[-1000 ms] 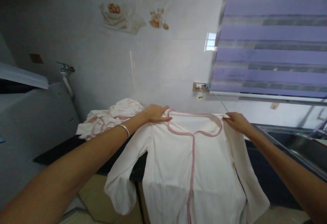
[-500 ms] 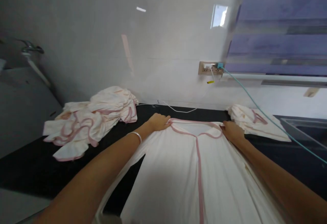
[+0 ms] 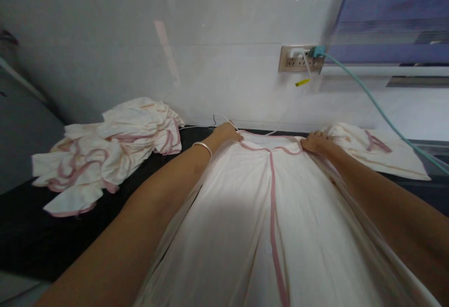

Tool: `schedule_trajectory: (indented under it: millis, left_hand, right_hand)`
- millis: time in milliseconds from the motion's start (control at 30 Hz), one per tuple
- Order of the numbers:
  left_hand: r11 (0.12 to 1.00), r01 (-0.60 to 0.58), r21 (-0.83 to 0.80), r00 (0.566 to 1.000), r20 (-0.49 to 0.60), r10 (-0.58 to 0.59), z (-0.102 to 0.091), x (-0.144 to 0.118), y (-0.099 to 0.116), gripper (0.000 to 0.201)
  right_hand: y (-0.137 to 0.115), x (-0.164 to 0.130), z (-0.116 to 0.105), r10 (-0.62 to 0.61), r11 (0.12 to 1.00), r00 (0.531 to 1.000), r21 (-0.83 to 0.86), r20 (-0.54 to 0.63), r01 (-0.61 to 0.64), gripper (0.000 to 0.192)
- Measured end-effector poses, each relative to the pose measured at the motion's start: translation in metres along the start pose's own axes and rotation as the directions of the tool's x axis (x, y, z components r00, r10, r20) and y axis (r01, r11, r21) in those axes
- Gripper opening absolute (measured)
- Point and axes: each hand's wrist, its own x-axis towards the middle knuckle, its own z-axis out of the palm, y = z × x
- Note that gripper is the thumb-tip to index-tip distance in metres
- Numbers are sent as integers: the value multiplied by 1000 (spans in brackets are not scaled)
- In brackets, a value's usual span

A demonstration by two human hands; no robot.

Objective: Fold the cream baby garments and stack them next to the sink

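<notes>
Shiny pale wall tiles [image 3: 217,64] stand behind a black counter [image 3: 28,237].

On the counter, the left hand [image 3: 227,132] is closed on the left shoulder of a white nightshirt with pink trim [image 3: 266,213]. A thin silver bangle [image 3: 203,146] sits on that wrist. The right hand [image 3: 315,142] grips the other shoulder of the nightshirt, with its fingers curled over the cloth. Both hands are up at the far end of the nightshirt, close to the wall, one on each side of the pink neck edge.

The nightshirt lies flat on the counter between the two arms. Its front faces up. A pink strip runs down the middle from the neck toward the camera. The near end goes out of the picture at the bottom.

Left of the left hand lies a messy pile of white and pink clothes [image 3: 105,153]. Right of the right hand, and just beside it, lies a folded white and pink garment [image 3: 375,150].

A thin white wire [image 3: 224,119] lies on the counter behind the left hand. Up on the wall is a power strip [image 3: 298,59]. A green cable [image 3: 379,108] runs from it down to the right, over the folded garment. A white plug lead with a yellow tag [image 3: 302,82] hangs from the strip.
</notes>
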Motion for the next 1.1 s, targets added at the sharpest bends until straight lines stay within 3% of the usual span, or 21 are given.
schedule_trajectory:
  millis: [100, 200, 300, 333, 400, 500, 667, 933, 1100]
  left_hand:
    - [996, -63, -56, 996, 52, 66, -21, -25, 3, 63]
    - [986, -134, -97, 990, 17, 137, -19, -75, 9, 47]
    - [969, -212, -127, 975, -91, 201, 15, -130, 20, 53]
    - [957, -263, -123, 956, -166, 241, 31, -142, 22, 59]
    - [964, -259, -56, 952, -186, 245, 58, -154, 20, 69]
    - [974, -224, -19, 966, -138, 220, 76, -141, 0, 78]
    - [948, -315, 45, 935, -154, 318, 71, -95, -36, 69]
    - [894, -443, 71, 888, -106, 448, 64, -62, -37, 56]
    - [907, -415, 67, 894, -153, 421, 58, -66, -34, 57]
  right_hand:
    - [2, -23, -15, -78, 995, 994, 48, -75, 82, 75]
    - [0, -75, -16, -209, 961, 938, 120, -275, 249, 65]
    - [-8, -133, 2, -342, 879, 889, 232, -304, 417, 55]
    - [-10, -147, 11, -353, 872, 894, 248, -276, 422, 53]
    - [-11, -160, 25, -340, 897, 910, 210, -238, 390, 56]
    - [-2, -145, 35, -344, 914, 916, 150, -205, 377, 61]
    - [8, -94, 33, -399, 907, 911, 104, -106, 409, 70]
    - [-2, -79, 32, -356, 929, 934, 99, -24, 356, 76]
    - [-2, -86, 28, -332, 930, 938, 133, -99, 343, 73]
